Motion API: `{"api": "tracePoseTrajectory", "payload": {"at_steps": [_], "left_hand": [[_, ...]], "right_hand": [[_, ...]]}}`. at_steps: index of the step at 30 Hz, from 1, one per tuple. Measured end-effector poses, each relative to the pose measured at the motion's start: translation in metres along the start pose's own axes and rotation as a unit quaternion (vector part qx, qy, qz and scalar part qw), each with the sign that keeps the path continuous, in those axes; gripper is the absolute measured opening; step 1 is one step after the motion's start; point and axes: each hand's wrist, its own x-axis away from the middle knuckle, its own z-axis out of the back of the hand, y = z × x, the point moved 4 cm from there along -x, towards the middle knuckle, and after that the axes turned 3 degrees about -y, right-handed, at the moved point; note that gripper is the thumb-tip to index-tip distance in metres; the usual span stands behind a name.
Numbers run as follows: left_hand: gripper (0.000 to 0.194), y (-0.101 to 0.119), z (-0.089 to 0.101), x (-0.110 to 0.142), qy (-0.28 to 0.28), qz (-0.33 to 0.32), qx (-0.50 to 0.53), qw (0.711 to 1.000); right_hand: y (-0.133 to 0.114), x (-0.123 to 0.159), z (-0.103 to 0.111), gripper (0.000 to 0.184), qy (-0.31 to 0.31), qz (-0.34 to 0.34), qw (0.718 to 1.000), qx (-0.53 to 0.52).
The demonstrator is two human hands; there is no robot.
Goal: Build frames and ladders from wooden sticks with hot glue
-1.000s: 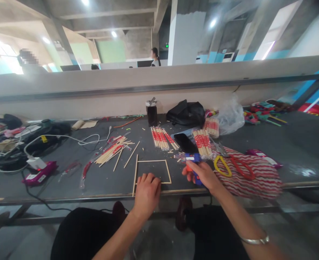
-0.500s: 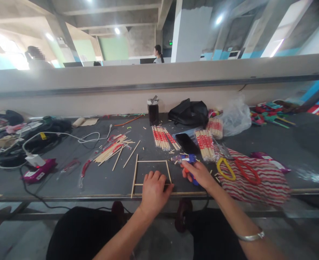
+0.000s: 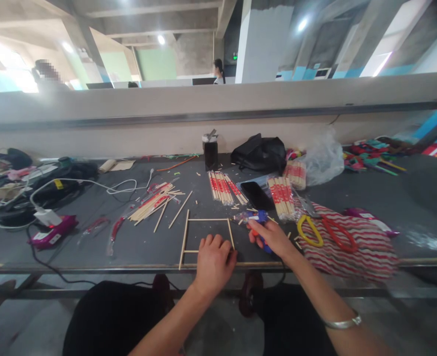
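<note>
A frame of wooden chopsticks lies flat near the table's front edge, with crosspieces at top and bottom. Bent over its lower right corner is my left hand, fingers curled and thumb pressed at that corner, which it partly hides. My right hand grips a blue hot glue gun with an orange trigger. The gun's nozzle points left, close to the frame's upper right corner. Loose chopsticks lie left of the frame, partly on torn red-and-clear wrappers.
Behind the frame are wrapped chopstick bundles, a black phone and a black bag. Scissors with yellow and red handles rest on a striped cloth at right. A purple power strip and cables occupy the left.
My left hand has shifted very slightly on the frame's lower right corner. The glue gun stays at nearly the same spot in my right hand.
</note>
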Motion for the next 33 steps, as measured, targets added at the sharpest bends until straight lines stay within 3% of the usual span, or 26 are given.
{"api": "tracePoseTrajectory", "payload": {"at_steps": [25,33], "left_hand": [[0.010,0.0029,-0.0008,0.0035,0.027,-0.006,0.022,0.999],[0.017,0.0044,-0.0002,0.0042,0.025,-0.004,0.014,1.000]], "right_hand": [[0.0014,-0.0011,-0.0006,0.052,-0.001,0.010,1.000,0.016],[0.0016,-0.0019,-0.0016,0.052,-0.002,0.012,1.000,0.020]]}}
